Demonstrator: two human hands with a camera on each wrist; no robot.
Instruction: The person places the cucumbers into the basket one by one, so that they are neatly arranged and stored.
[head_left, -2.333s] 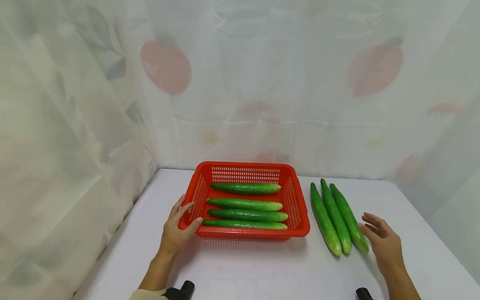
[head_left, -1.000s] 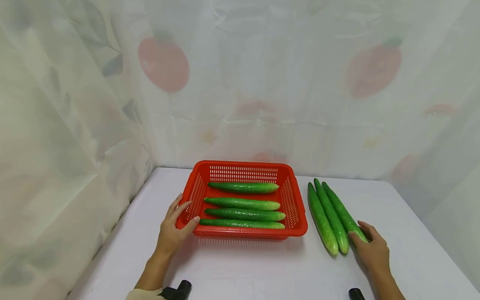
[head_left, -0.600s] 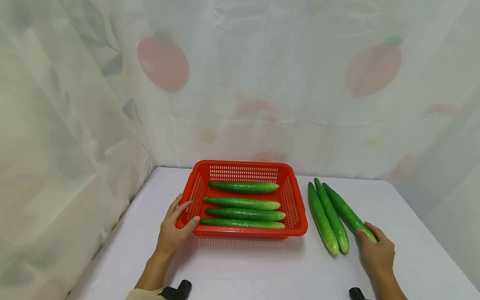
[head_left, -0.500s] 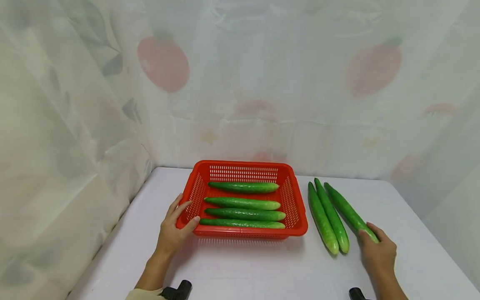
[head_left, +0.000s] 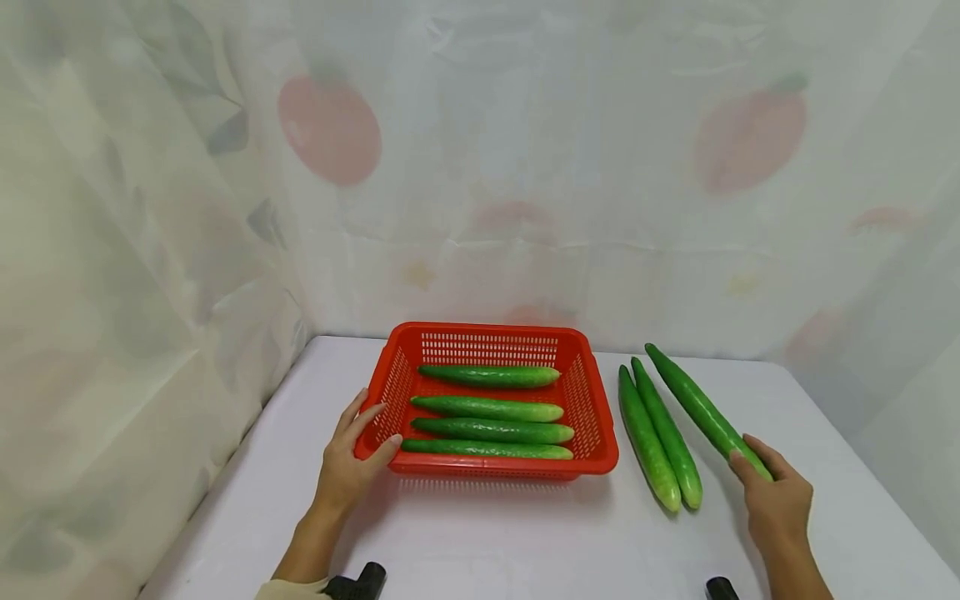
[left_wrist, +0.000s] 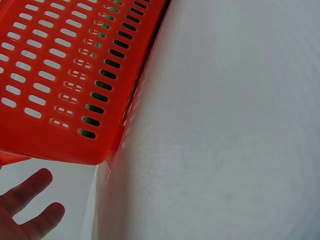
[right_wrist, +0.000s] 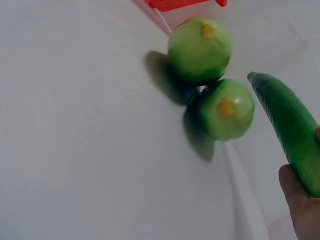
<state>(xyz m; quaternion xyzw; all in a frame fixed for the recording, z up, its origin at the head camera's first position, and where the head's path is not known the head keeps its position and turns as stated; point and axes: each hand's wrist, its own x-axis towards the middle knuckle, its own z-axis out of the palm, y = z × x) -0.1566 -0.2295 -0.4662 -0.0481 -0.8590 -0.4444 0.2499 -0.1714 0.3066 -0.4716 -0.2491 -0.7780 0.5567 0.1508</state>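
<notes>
My right hand point(head_left: 776, 496) grips a long green cucumber point(head_left: 708, 415) near its paler end, thumb on one side and fingers on the other. It is tilted with its dark tip up, off the table, as the right wrist view also shows point(right_wrist: 287, 117). Just left of it, two more cucumbers point(head_left: 648, 442) lie side by side. At the left corner of a red plastic basket point(head_left: 487, 467) is my left hand point(head_left: 348, 467), its fairly straight fingers spread against the rim. Several cucumbers point(head_left: 487, 407) lie crosswise inside the basket. In the left wrist view two fingertips point(left_wrist: 37, 182) show beside the basket wall.
A white-covered table point(head_left: 525, 542) bears everything. Pale fruit-printed curtains point(head_left: 480, 167) hang behind and along the sides. Black camera mounts point(head_left: 360, 581) show at both wrists along the bottom of the head view.
My right hand came in from the right, took hold of the rightmost cucumber, drew it away from the other two and raised it. The left hand has stayed at the basket.
</notes>
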